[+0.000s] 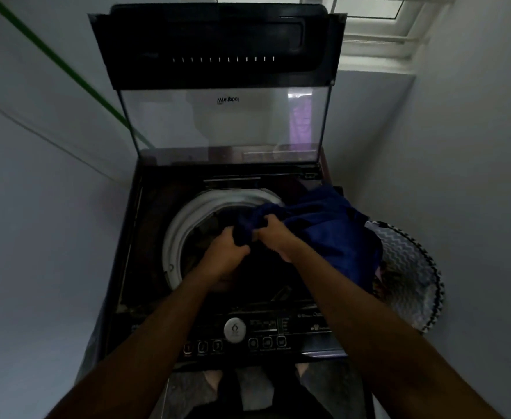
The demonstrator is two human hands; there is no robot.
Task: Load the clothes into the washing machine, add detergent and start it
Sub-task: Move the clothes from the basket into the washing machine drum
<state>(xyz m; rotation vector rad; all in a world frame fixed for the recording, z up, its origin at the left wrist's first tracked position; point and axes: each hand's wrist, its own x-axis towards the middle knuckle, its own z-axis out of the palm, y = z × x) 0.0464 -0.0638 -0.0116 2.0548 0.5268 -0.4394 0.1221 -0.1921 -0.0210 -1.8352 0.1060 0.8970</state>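
Centrally placed: top-loading washing machine (127, 267), dark body, standing between pale walls. Lid (218, 55) raised upright at the back, folded in two sections; upper section dark, lower section clear glass bearing a brand mark that reads mirrored.

Drum opening (175, 234): pale round rim, exposed on its left and rear arc. Interior dark; contents cannot be made out.

Laundry basket (411, 267): just beside the machine on the right, zigzag-patterned lining, black-and-white edging on the rim. Partly covered by the item below.

Blue garment (323, 231): dark blue cloth, draped from the basket across the machine's right top edge to the drum opening. Bunched end held above the opening.

Left hand (224, 255): fingers curled tight around the bunched end of the garment, over the drum.

Right hand (275, 237): fingers curled into the same cloth, just beside the left hand, knuckles up.

Control panel (308, 331): front edge of the machine, nearest the person. Row of small buttons (266, 342), labels too dim to read.

Round silver dial (234, 329): set in the middle of the panel, between the two forearms.

Green line (66, 71): thin, runs diagonally across the left wall.
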